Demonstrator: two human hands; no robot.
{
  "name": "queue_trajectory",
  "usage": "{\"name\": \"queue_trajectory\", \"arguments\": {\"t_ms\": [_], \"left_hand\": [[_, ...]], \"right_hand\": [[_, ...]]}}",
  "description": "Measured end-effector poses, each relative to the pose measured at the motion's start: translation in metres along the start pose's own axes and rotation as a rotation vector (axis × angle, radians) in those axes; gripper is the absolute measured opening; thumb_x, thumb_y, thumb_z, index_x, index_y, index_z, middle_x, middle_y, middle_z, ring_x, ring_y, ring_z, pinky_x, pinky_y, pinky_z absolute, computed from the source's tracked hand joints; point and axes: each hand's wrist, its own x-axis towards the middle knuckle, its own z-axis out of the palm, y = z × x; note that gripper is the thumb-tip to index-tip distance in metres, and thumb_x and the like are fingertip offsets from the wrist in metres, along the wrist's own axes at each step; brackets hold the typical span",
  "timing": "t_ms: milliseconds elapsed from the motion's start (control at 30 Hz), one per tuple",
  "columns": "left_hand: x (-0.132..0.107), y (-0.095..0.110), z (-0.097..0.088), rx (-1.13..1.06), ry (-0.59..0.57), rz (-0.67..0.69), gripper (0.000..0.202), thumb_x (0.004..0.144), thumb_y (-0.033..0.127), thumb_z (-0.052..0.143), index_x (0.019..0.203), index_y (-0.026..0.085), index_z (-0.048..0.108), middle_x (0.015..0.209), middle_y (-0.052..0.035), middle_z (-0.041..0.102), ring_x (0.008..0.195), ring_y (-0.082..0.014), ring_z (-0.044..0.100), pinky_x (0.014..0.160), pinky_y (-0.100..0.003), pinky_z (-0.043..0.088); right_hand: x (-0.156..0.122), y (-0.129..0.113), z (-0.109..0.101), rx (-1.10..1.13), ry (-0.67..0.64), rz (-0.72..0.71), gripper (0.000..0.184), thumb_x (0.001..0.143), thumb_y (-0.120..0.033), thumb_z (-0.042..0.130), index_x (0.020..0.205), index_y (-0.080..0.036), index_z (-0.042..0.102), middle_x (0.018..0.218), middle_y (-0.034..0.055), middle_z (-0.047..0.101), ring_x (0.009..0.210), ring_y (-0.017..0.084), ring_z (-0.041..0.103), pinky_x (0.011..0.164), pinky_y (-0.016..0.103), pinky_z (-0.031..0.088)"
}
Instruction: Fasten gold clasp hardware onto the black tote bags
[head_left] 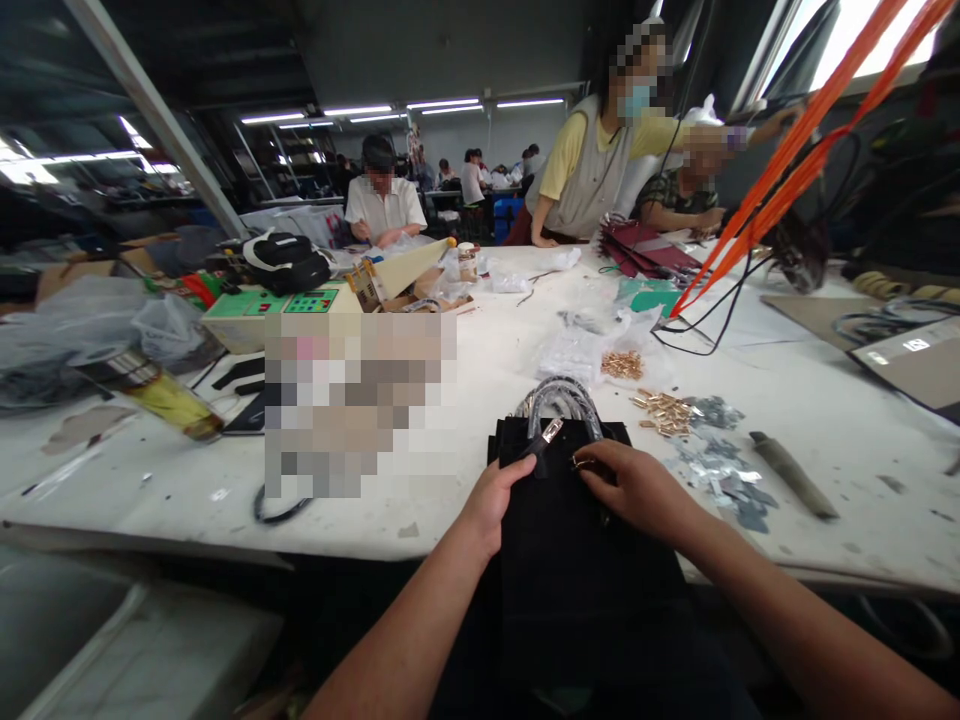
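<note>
Against the table edge in front of me stands a black bag (585, 560) with plastic-wrapped handles (559, 395) looping up from its top. My left hand (491, 505) is closed around the bag's left side, thumb on the front, just below a shiny metal fitting (553, 431) on a dark strap. The fingers of my right hand (626, 487) are bent together at the upper right of the front. A tiny shiny piece shows at those fingertips, too small to name. Right of the bag lie gold-coloured metal pieces (664, 412) and flat grey metal plates (731, 480).
A dark rod-like tool (793, 475) lies at the right. Orange straps (787, 150) hang across the upper right. A bottle of yellow liquid (161, 395) and a green-panelled machine (277, 312) stand left. Co-workers sit and stand beyond the table (465, 520); dark red bags (649, 248) lie there.
</note>
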Motion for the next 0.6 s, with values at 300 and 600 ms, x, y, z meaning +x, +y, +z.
{"name": "queue_trajectory", "arguments": {"t_ms": [300,600], "left_hand": [[0.001,0.001,0.001,0.009,0.014,-0.010,0.043,0.082,0.027,0.077,0.121,0.008,0.071,0.106,-0.0188,0.075,0.085,-0.0287,0.075,0.089,-0.044,0.059],[0.002,-0.002,-0.001,0.020,0.029,0.001,0.040,0.083,0.026,0.075,0.118,0.007,0.070,0.104,-0.0192,0.075,0.082,-0.0288,0.074,0.085,-0.044,0.060]], "right_hand": [[0.006,0.002,-0.002,-0.366,-0.009,-0.112,0.037,0.097,-0.044,0.043,0.120,-0.032,0.068,0.116,-0.0005,0.068,0.100,0.010,0.064,0.076,0.019,0.031],[0.003,0.010,0.007,-0.289,-0.065,-0.122,0.046,0.102,-0.057,0.034,0.122,-0.035,0.069,0.116,-0.0013,0.067,0.104,0.008,0.064,0.086,0.019,0.039]]}}
